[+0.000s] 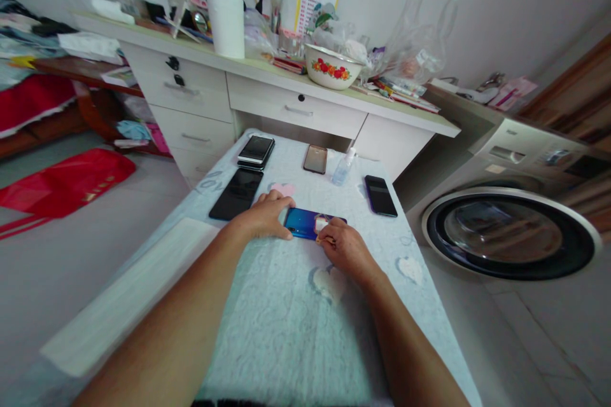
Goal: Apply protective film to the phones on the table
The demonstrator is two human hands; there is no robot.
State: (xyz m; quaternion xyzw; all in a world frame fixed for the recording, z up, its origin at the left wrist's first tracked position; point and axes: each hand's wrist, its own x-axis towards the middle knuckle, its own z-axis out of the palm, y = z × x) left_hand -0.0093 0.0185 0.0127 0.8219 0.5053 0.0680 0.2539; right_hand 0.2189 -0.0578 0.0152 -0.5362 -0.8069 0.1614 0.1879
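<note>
A blue phone (301,223) lies back up and crosswise on the cloth-covered table. My left hand (268,215) is at its left end, thumb and fingers spread around that edge. Over the right part of the phone is my right hand (344,247), its fingers pinched on a small yellowish cloth (327,240). A pale patch with an orange edge (321,224) shows on the phone's back beside the fingers.
Around the hands lie a black tablet (237,194), stacked devices (256,150), a brown phone case (316,159), a clear spray bottle (343,167) and a dark phone (380,196). A white strip (133,292) lies along the left side.
</note>
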